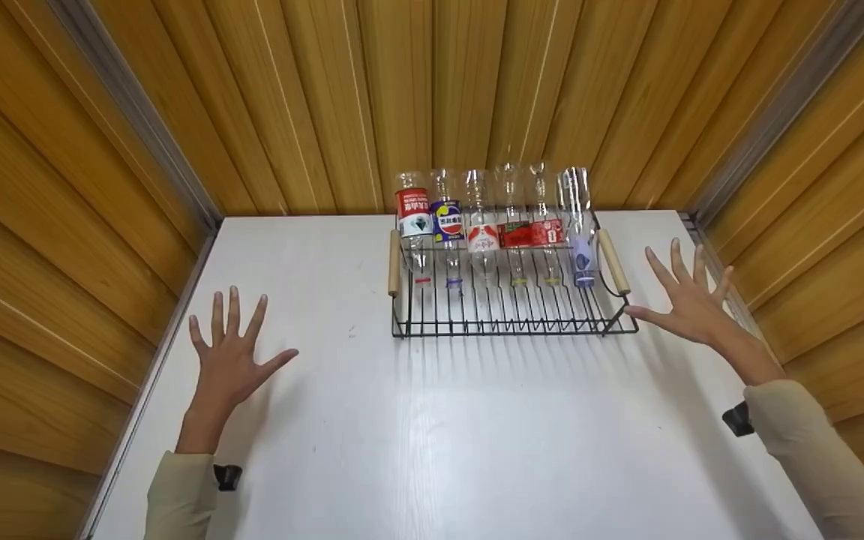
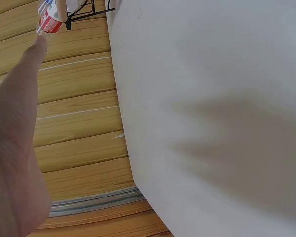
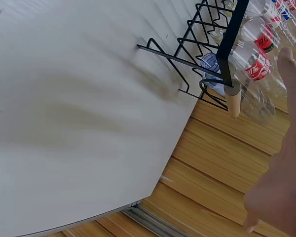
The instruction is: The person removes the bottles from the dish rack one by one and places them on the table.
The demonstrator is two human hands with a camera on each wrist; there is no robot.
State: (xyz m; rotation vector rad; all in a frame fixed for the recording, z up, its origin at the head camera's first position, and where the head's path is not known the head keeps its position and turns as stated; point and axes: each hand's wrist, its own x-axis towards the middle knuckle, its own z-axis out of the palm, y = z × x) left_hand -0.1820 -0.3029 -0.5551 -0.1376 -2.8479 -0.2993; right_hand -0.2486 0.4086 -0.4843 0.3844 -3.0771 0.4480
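My left hand [image 1: 229, 367] hovers over the left part of the white table, fingers spread, holding nothing. On the other side my right hand [image 1: 691, 304] is likewise spread and holds nothing; its thumb reaches near the right end of a black wire rack [image 1: 507, 328]. Several clear plastic bottles stand in a row in the rack. Among them are a bottle with a red and white label [image 1: 413, 212], one with a blue label [image 1: 448, 221] and, at the right end, one with a purple label [image 1: 583, 255]. In the right wrist view, the right hand [image 3: 281, 182] appears beside the rack's end.
Wooden handles sit at both ends of the rack, one left [image 1: 394, 262] and one right [image 1: 613, 261]. The white table [image 1: 432, 450] ends at yellow wood-grain walls [image 1: 432, 97] at the back and sides. Both wrists carry a small black device.
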